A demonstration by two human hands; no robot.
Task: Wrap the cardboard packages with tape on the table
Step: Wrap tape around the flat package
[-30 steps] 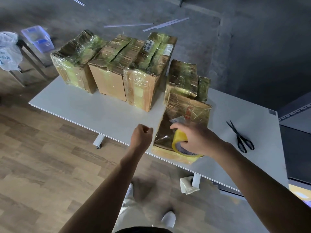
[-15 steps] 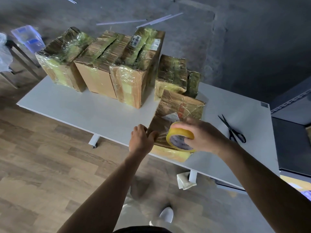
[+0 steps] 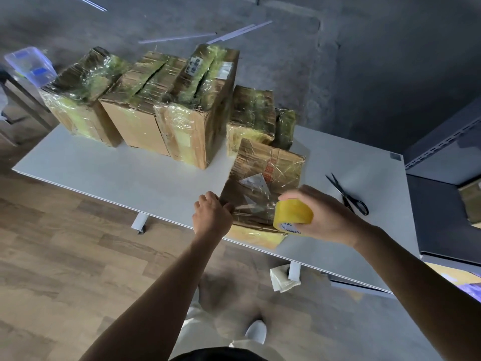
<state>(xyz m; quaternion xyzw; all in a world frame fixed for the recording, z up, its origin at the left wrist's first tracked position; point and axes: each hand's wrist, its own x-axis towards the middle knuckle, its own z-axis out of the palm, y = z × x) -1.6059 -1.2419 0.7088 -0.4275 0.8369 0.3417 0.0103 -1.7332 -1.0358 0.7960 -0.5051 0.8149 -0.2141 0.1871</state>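
Observation:
A flat cardboard package lies at the front edge of the white table, partly covered in clear tape. My right hand grips a yellow tape roll over the package's near right corner. A strip of clear tape runs from the roll leftward across the package. My left hand has its fingers curled at the package's near left edge, pinching the tape end there.
Three larger taped boxes stand in a row at the back of the table, with two smaller wrapped packages behind the flat one. Black scissors lie to the right. A dark shelf unit stands at far right.
My left hand moved from the air onto the package's left edge. My right hand turned the roll and shifted it right, drawing tape across the package.

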